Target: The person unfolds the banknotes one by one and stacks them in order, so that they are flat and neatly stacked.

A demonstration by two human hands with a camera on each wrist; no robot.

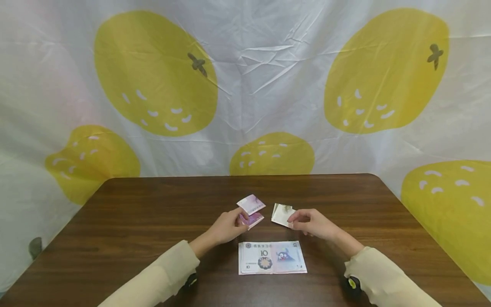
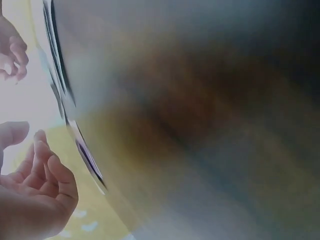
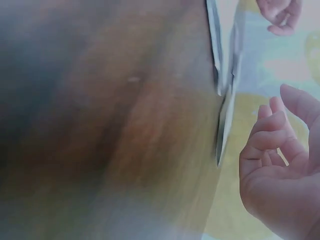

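a white fruit-printed cloth [image 1: 268,94] hangs behind the brown wood-grain table [image 1: 153,217]

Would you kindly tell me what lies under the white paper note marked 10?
Beneath the white paper note, pale paper edges peek out; covered sheets' faces and number are hidden.

Soft light fills the head view; the wrist views show glare and a blurred tabletop [image 3: 125,130].

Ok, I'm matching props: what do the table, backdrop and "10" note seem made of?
Table: wood or wood-look laminate, satin, from its streaked grain. Backdrop: probably thin synthetic cloth, faintly shiny, judging by sharp creases. Note: likely paper, matte, given thin flat edges.
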